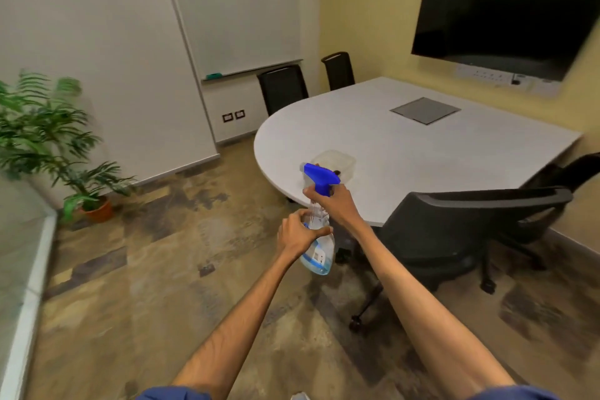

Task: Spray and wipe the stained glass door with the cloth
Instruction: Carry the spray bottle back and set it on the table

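Both hands grip the spray bottle mid-air at centre: left hand wraps the body to steady it, right hand clamps the neck below the blue trigger. Glass panel at 9 o'clock (prob. the door); no cloth seen.

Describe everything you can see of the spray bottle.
The spray bottle has a clear plastic body with a bright blue trigger head and a thin dip tube visible inside. A blue and white label sits low on the body, its print too small to read. It is held in the air over the floor, near the round end of the white table, nozzle pointing left. The left hand wraps its middle; the right hand grips the neck under the head.
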Available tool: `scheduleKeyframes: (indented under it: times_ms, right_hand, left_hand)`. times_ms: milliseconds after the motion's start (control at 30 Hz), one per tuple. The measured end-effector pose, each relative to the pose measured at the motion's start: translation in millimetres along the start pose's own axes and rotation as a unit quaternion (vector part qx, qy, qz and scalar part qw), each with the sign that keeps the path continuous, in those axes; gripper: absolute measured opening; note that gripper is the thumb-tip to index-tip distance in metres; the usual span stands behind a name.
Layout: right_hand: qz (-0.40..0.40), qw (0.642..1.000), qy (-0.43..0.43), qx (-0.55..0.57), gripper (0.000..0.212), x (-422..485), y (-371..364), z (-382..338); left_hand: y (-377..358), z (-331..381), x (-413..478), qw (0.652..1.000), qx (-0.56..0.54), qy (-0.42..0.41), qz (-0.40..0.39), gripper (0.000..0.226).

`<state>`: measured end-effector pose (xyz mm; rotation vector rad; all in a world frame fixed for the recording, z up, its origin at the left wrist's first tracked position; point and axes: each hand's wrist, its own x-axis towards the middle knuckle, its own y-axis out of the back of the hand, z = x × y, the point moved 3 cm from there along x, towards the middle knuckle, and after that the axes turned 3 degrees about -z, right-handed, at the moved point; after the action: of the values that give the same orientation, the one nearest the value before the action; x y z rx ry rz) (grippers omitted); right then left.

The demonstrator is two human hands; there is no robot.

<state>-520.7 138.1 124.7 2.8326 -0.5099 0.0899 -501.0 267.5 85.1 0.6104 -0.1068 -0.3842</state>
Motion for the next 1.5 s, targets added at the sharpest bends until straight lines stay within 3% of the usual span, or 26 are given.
scheduleKeyframes:
  times_ms: [200, 700, 967, 1500]
  right_hand:
    - [0.011, 0.998, -0.015, -0.055, 0.015, 71, 22, 18]
    - [0.082, 0.992, -0.063, -0.067, 0.059, 230, 107, 86]
    - [0.079, 0.989, -0.093, -0.086, 0.06, 308, 171, 147]
    - [0.161, 0.973, -0.164, -0.019, 0.053, 368, 223, 243]
  left_hand:
    - [-18, 11, 84, 1.0, 0.012, -0.017, -0.024, 0.077]
    - [-108, 41, 278, 0.99, -0.037, -0.05, -0.127, 0.071]
    - [-171, 59, 375, 0.974, -0.018, -0.05, -0.222, 0.062]
    - [-274, 64, 469, 0.971, -0.052, 0.033, -0.23, 0.053]
